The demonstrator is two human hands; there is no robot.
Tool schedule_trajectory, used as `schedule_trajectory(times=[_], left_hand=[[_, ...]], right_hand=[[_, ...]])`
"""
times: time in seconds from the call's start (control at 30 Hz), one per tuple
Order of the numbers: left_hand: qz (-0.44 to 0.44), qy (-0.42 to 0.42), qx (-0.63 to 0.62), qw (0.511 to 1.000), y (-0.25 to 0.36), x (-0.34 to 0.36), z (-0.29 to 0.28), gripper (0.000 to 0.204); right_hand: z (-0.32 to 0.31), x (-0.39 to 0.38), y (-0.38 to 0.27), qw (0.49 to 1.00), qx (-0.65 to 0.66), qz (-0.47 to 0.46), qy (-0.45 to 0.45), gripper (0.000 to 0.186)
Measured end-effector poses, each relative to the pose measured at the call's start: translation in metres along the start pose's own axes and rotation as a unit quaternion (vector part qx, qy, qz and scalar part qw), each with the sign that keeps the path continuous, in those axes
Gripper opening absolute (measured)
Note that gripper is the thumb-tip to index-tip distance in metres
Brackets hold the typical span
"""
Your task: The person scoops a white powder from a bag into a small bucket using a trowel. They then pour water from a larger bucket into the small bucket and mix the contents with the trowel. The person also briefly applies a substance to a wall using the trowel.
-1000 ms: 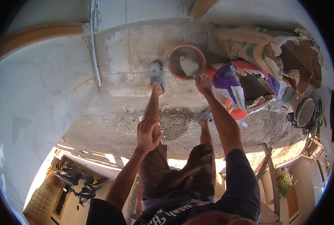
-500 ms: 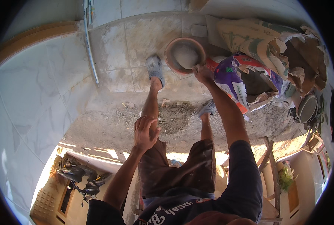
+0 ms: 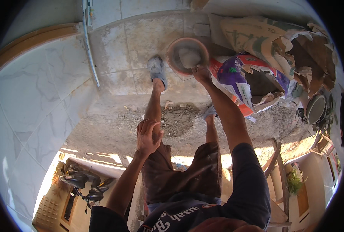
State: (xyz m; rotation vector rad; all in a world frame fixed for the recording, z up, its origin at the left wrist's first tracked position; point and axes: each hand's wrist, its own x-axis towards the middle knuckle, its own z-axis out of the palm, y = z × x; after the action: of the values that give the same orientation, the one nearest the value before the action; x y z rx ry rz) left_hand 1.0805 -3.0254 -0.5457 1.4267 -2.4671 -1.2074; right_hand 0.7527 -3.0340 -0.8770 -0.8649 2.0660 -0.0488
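A round terracotta-coloured basin (image 3: pixel 171 66) stands on the tiled floor, with a pale grey mass (image 3: pixel 189 57) in it. At the basin's near right rim is my right hand (image 3: pixel 201 73), its fingers closed; what they hold is too small and hidden to make out. My left hand (image 3: pixel 148 136) rests over my left knee, fingers loosely bent and apart, holding nothing. Just right of the basin lies a torn purple, white and red bag (image 3: pixel 233 79), its mouth gaping and grey inside. Behind it leans a torn brown paper sack (image 3: pixel 253 34).
Gravelly rubble (image 3: pixel 175 120) lies between my feet and behind them. A long thin metal strip (image 3: pixel 90 50) runs along the left. A round grey pan (image 3: pixel 316 109) stands at the right, near wooden poles (image 3: pixel 281 178). A motorbike (image 3: pixel 85 179) is at the lower left.
My right hand has shifted left and slightly away from me, over the basin's rim. The grey mass in the basin looks differently shaped. My left hand has stayed on the knee.
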Motion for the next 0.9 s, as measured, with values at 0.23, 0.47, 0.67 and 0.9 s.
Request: schedule_trajectory(times=[0.23,0.47,0.67,0.9], left_hand=[[0.005,-0.001,-0.006,1.000,0.003,0.000,0.001,0.040],[0.002,-0.008,0.001,1.000,0.003,-0.003,0.005,0.040],[0.006,-0.012,0.005,1.000,0.011,0.001,0.011,0.039],[-0.001,-0.019,0.029,0.999,0.018,0.000,0.018,0.039]], right_hand=[[0.012,0.019,-0.012,0.999,0.027,0.032,-0.005,0.061],[-0.002,0.030,-0.018,0.997,0.050,0.034,-0.042,0.058],[-0.015,-0.003,0.003,0.945,0.263,0.137,-0.141,0.044],[-0.037,-0.131,0.008,0.984,0.173,-0.042,-0.019,0.048]])
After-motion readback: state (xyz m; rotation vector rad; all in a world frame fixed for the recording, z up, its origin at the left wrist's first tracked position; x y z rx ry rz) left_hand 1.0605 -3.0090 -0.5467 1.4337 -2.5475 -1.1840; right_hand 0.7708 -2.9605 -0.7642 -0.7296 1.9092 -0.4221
